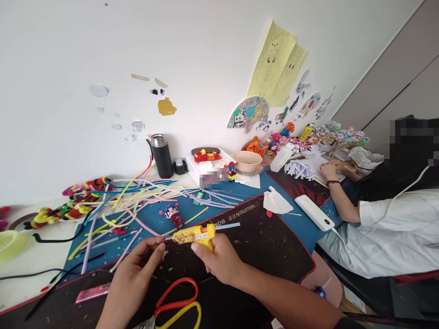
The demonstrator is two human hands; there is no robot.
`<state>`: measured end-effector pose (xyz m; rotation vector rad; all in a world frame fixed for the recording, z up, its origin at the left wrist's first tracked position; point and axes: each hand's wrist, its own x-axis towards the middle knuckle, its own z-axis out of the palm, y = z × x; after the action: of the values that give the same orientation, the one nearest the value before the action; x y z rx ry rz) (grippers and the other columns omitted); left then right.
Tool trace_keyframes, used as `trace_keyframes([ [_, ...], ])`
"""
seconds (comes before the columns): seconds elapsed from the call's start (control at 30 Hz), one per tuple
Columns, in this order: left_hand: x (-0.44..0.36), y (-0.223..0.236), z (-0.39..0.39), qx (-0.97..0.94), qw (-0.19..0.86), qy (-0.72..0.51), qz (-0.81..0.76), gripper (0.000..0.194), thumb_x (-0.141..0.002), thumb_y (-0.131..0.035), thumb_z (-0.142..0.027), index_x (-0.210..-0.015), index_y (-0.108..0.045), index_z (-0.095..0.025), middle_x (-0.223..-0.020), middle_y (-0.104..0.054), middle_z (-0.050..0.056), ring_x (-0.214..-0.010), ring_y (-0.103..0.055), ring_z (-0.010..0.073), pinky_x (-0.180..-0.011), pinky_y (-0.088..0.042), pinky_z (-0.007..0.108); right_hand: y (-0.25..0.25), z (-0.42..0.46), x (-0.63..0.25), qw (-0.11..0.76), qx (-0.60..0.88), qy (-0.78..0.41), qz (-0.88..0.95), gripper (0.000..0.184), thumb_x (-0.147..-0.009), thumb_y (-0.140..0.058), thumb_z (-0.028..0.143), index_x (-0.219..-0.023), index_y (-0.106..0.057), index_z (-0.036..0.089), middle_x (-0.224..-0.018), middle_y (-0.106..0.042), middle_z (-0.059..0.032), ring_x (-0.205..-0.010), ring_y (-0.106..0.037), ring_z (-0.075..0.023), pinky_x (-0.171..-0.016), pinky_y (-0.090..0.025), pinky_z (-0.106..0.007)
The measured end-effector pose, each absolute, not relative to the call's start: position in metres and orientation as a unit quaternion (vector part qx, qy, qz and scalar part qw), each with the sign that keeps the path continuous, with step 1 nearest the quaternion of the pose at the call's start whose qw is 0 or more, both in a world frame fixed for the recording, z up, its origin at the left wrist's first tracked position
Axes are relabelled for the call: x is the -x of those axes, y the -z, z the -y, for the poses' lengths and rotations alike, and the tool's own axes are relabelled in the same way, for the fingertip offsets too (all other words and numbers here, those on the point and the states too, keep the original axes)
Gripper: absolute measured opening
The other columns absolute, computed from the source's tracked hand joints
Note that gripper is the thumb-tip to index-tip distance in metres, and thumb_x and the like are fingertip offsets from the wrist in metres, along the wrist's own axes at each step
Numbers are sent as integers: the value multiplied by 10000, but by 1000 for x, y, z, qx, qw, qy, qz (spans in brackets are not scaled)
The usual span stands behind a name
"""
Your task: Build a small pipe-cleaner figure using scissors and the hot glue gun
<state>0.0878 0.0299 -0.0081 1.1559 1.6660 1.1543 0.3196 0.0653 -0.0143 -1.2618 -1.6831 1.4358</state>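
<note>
My right hand [219, 260] grips a yellow glue gun [194, 235] with its nozzle pointing left. My left hand [139, 265] pinches a small dark piece [165, 244] right at the nozzle tip, too small to name. Both hands hover over a dark desk mat [267, 242]. A small doll figure [173, 215] with a red body lies just beyond the glue gun. Red and yellow scissors [178, 304] lie on the mat below my hands.
Several coloured pipe cleaners [137, 196] spread across the blue mat at left. A black flask [161, 155], a beige bowl [247, 161] and a white power bank [313, 211] stand farther back. Another person in a white shirt [387, 228] works at the right.
</note>
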Motion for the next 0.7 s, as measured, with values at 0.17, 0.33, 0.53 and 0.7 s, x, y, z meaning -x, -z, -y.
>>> trace_keyframes([
  [0.17,-87,10,-29,-471,372,-442,-666,629,-745,-750,-836,-983,-815,-257,-981,-874,87,-871,-806,317,-765,-656,387,12,-66,-318,293,472,-545,628,655,-997,-677,660,-541,-484,231,-430,-465,36,-420,-444,-109,-476,-367,-243],
  [0.33,-88,9,-28,-473,373,-442,-665,630,-744,-752,-830,-999,-814,-257,-990,-871,85,-883,-807,317,-775,-653,383,11,-66,-316,294,470,-541,632,646,-996,-678,643,-539,-489,227,-441,-478,31,-424,-451,-107,-482,-364,-244],
  [0.53,-87,9,-28,-463,386,-442,-664,638,-740,-762,-825,-1016,-823,-253,-1005,-876,89,-875,-811,317,-775,-659,389,11,-66,-316,299,471,-548,623,653,-994,-689,641,-531,-481,230,-433,-468,33,-425,-448,-110,-482,-364,-244],
  [0.7,-86,8,-29,-463,382,-445,-665,626,-731,-766,-828,-980,-824,-257,-999,-878,86,-880,-812,322,-774,-666,391,12,-66,-317,298,475,-547,622,640,-1002,-691,608,-530,-484,228,-434,-470,33,-427,-448,-110,-487,-368,-244],
])
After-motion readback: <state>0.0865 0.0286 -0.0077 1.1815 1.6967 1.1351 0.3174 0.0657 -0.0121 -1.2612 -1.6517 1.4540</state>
